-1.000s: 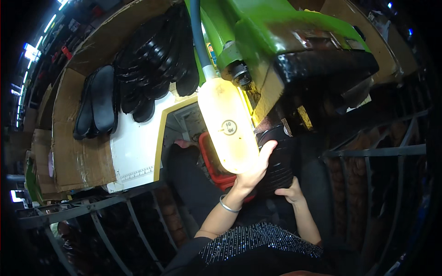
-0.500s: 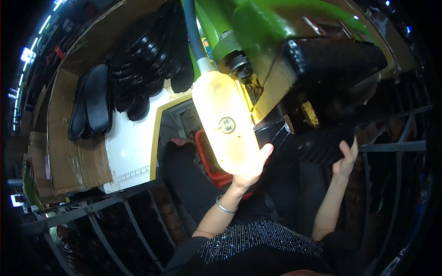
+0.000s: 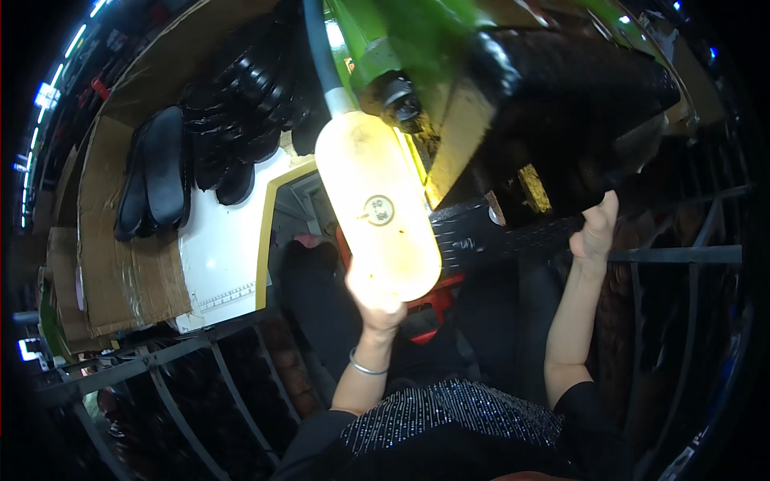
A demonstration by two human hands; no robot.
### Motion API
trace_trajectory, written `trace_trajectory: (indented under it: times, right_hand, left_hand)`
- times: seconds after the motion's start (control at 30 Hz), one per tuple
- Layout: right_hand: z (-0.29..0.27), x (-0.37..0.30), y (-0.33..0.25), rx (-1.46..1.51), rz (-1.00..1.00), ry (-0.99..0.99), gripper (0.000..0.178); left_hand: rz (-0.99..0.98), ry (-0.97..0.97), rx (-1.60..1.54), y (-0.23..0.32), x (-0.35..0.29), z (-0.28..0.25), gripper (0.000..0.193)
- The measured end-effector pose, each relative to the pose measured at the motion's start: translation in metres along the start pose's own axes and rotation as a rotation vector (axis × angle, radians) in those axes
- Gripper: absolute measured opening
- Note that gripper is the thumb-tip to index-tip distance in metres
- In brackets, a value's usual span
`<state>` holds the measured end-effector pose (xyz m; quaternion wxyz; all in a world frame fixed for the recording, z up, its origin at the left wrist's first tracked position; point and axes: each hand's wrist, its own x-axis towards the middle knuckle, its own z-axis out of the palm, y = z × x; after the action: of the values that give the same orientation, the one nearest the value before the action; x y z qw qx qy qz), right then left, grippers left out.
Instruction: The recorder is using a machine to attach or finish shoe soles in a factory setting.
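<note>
A black, ribbed piece that looks like a shoe sole [image 3: 469, 247] lies crosswise beneath the dark head of a green machine [image 3: 573, 104]. At its right end is my right hand [image 3: 593, 232], thumb bent against it and fingers curled up along the edge; shadow blurs the contact. My left hand [image 3: 374, 309] is behind the lower end of a glowing oblong lamp [image 3: 385, 240]. Glare and the lamp hide its fingers, so what it touches does not show. A silver bangle circles that wrist.
Stacked black soles [image 3: 164, 168] lie on a white tabletop [image 3: 216, 256] with a yellow edge, beside a cardboard box [image 3: 132, 280]. The lamp hangs from a grey-blue flexible arm [image 3: 319, 48]. Below is a red basket [image 3: 437, 309]. Metal racks [image 3: 674, 255] flank me.
My left hand has moved left behind the lamp, its thumb no longer showing at the lamp's right edge. The right hand has risen slightly, its fingers more curled. The view has shifted a little.
</note>
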<state>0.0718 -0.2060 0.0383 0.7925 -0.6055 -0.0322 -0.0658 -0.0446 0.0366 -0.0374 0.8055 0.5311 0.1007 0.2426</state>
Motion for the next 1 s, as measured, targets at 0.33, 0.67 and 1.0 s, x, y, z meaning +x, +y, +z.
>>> trace_trajectory:
  times: [0.33, 0.67, 1.0]
  right_hand:
    - [-0.021, -0.007, 0.043, 0.152, -0.009, -0.23, 0.048]
    - [-0.075, 0.023, 0.005, 0.166, -0.156, -0.109, 0.054]
    - [-0.002, 0.029, -0.004, 0.114, -0.166, -0.107, 0.049]
  left_hand:
    - [0.136, 0.13, 0.137, 0.013, -0.005, -0.02, 0.066]
    - [0.186, -0.028, 0.15, -0.008, 0.011, 0.056, 0.039]
    - [0.119, 0.048, 0.078, 0.016, 0.019, 0.016, 0.026]
